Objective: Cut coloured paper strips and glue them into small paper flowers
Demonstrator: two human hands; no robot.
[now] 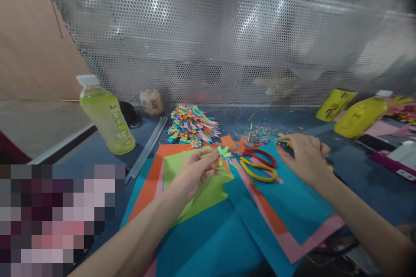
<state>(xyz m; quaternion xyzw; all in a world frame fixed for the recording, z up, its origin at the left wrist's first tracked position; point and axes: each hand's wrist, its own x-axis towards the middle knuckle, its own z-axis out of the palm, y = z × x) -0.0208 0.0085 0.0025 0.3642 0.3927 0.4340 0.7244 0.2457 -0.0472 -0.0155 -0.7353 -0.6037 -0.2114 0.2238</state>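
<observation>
My left hand (199,171) is closed on a small fringed paper piece (222,154) in green, blue and orange, above a light green sheet (204,194). My right hand (307,156) hovers over the right edge of the paper, its fingers partly hidden, with something yellow beside them. Between my hands lie scissors (260,166) with one red and one yellow handle. Blue, orange and pink sheets (292,194) are layered underneath. Behind them stands a pile of multicoloured fringed paper (191,123).
A green drink bottle (107,117) and clear strips (147,149) are at the left. Paper scraps (263,134) lie behind the scissors. A yellow bottle (362,114), yellow can (334,104) and phone (373,143) sit at the right. A perforated metal panel (208,39) borders the table.
</observation>
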